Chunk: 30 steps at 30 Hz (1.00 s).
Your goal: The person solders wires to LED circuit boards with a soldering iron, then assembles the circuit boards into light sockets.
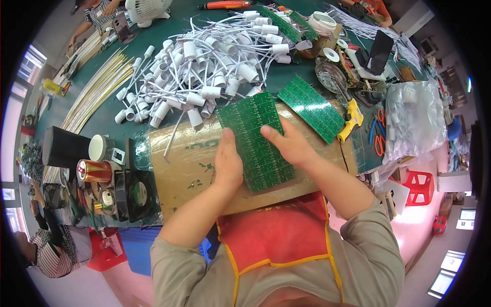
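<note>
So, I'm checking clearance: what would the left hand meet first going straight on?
Past the green circuit board it holds, the left hand would probably meet the white sockets first; their depth is unclear.

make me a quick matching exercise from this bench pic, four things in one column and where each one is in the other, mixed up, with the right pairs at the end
Things:
1. front green rectangular circuit board panel
2. yellow gun-shaped tool
3. red and gold metal drink can
4. heap of white cylindrical sockets with white wires

Places:
A. near the black square fan
B. beyond the hands, on the dark green tabletop
C. held between left hand and right hand
D. beside the second green panel, on the right

Pairs: 1-C, 2-D, 3-A, 4-B
</note>
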Tool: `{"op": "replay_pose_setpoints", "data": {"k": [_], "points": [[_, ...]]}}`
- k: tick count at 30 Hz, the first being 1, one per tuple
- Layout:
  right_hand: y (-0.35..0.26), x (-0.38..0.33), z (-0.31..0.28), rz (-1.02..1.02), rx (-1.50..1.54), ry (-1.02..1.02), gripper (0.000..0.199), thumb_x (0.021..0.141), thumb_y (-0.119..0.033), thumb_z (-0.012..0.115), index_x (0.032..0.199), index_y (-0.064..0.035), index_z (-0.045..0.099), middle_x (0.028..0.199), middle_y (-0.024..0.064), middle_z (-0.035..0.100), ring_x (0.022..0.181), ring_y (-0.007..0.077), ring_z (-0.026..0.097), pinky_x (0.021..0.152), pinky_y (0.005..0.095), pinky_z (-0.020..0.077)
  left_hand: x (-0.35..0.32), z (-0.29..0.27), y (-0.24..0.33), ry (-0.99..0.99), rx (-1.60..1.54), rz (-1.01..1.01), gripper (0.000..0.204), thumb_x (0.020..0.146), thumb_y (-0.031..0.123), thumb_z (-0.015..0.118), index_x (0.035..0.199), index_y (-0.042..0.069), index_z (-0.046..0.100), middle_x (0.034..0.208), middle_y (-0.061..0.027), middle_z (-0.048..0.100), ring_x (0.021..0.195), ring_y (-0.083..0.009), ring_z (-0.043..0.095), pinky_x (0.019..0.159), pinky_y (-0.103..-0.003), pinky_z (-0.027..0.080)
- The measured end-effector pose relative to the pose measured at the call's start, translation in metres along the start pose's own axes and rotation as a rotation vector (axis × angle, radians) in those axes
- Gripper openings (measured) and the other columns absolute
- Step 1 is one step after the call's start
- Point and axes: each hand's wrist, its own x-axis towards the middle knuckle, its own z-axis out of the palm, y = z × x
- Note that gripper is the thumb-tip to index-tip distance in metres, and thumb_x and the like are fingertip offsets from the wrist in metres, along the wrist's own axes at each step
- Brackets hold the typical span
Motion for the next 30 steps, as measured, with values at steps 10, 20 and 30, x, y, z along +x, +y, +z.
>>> {"op": "replay_pose_setpoints", "data": {"k": [10,20,30], "points": [[0.008,0.003,0.005,0.055,0.308,-0.131,0.04,0.099,-0.027,0.064,0.128,-0.0009,0.055,0.116,0.0055,0.064,0.102,0.0134,0.061,0.09,0.0298,0.0512,0.004,-0.006,0.0,-0.027,-0.089,0.0,0.052,0.107,0.044,0.043,0.122,-0.003,0.058,0.116,-0.0097,0.065,0.101,-0.0156,0.061,0.09,-0.029,0.048],[0.022,0.001,0.006,0.142,0.505,-0.161,0.038,0.1,-0.024,0.062,0.128,0.0002,0.057,0.119,0.0063,0.064,0.106,0.0146,0.06,0.094,0.0314,0.0488,-0.002,0.001,0.008,-0.105,-0.117,0.005,0.053,0.107,0.044,0.04,0.121,-0.004,0.059,0.113,-0.0115,0.067,0.097,-0.0168,0.064,0.086,-0.03,0.052],[-0.016,0.006,-0.012,0.023,0.051,0.077,0.04,0.096,-0.03,0.068,0.124,-0.0026,0.06,0.109,0.0032,0.066,0.094,0.0106,0.061,0.083,0.0283,0.0516,0.018,-0.013,0.003,0.115,0.011,-0.042,0.045,0.107,0.039,0.044,0.118,-0.002,0.06,0.108,-0.0101,0.067,0.093,-0.0163,0.062,0.082,-0.03,0.05]]}}
